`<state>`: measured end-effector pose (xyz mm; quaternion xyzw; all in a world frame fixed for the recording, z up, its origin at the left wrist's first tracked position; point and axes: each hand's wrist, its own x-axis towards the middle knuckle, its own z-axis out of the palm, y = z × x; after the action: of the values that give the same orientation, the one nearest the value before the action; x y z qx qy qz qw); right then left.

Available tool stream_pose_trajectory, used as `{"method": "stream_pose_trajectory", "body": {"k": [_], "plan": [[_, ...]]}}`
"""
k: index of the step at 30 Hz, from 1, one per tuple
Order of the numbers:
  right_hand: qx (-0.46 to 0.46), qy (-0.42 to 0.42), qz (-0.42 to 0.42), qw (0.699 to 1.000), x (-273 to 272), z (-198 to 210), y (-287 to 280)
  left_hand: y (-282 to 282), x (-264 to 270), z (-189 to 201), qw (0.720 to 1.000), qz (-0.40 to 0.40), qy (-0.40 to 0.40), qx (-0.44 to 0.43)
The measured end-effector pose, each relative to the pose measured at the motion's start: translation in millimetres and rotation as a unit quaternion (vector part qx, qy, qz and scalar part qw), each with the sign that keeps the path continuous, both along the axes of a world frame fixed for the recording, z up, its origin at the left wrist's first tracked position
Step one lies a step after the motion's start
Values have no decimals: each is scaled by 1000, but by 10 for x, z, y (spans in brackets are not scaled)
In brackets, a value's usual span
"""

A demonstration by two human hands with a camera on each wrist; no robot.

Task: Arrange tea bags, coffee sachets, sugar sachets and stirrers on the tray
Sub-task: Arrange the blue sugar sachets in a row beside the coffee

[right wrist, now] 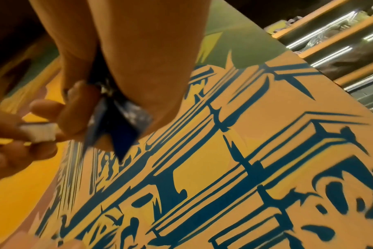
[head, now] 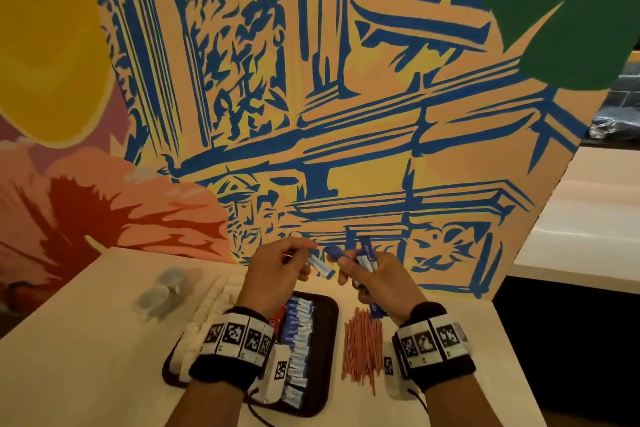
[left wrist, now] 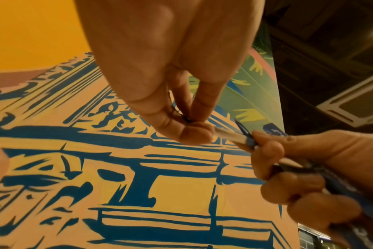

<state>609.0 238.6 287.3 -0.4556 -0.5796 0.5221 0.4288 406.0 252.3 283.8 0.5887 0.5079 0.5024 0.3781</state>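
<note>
Both hands are raised above the dark tray point(head: 330, 329). My left hand point(head: 306, 255) pinches one end of a single blue-and-white sachet point(head: 320, 267), seen edge-on in the left wrist view as a thin sachet point(left wrist: 234, 137). Its other end meets my right hand point(head: 349, 267), which grips a bundle of blue sachets point(head: 367, 255); that bundle point(right wrist: 117, 128) fans out below the right palm. In the tray lies a row of blue-and-white sachets point(head: 298, 340), with white sachets point(head: 204, 315) along its left side. Red stirrers point(head: 362, 347) lie in a loose pile on the table, right of the tray.
Two pale cups point(head: 162, 288) stand on the table to the left of the tray. A painted wall point(head: 346, 114) rises right behind the table. The table edge drops off to the right of the stirrers, with a white counter point(head: 588, 218) beyond.
</note>
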Motion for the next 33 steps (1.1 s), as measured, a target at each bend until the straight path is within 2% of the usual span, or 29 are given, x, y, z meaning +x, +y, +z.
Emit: {"method": "stream_pose_trajectory", "body": {"k": [4, 6, 8, 12, 14, 16, 19, 22, 26, 30, 33], "plan": [[43, -61, -107, 991, -132, -110, 164, 107, -64, -14, 998, -51, -20, -26], [78, -115, -116, 983, -214, -156, 227, 165, -106, -4, 997, -66, -21, -22], [98, -123, -104, 982, -311, -160, 275, 246, -164, -2, 997, -75, -24, -12], [87, -70, -75, 991, -432, -103, 363, 393, -289, 12, 997, -72, -33, 25], [30, -16, -71, 997, -436, -112, 427, 448, -369, 19, 996, -55, -25, 66], [-30, 3, -54, 998, -457, -129, 495, 512, -467, -1, 992, -41, 3, 115], [-77, 41, -32, 996, -548, -155, 600, 622, -617, -91, 990, -29, 35, 136], [-74, 47, -62, 994, -625, -177, 684, 700, -719, -223, 993, -38, 21, 108], [-56, 26, -115, 991, -688, -406, 813, 827, -902, -489, 999, -31, -29, 30], [-106, 18, -142, 984, -692, -725, 916, 920, -1054, -763, 995, 14, -90, -38], [-178, -27, -150, 972, -660, -1131, 958, 984, -1187, -1106, 983, 68, -120, -121]]}}
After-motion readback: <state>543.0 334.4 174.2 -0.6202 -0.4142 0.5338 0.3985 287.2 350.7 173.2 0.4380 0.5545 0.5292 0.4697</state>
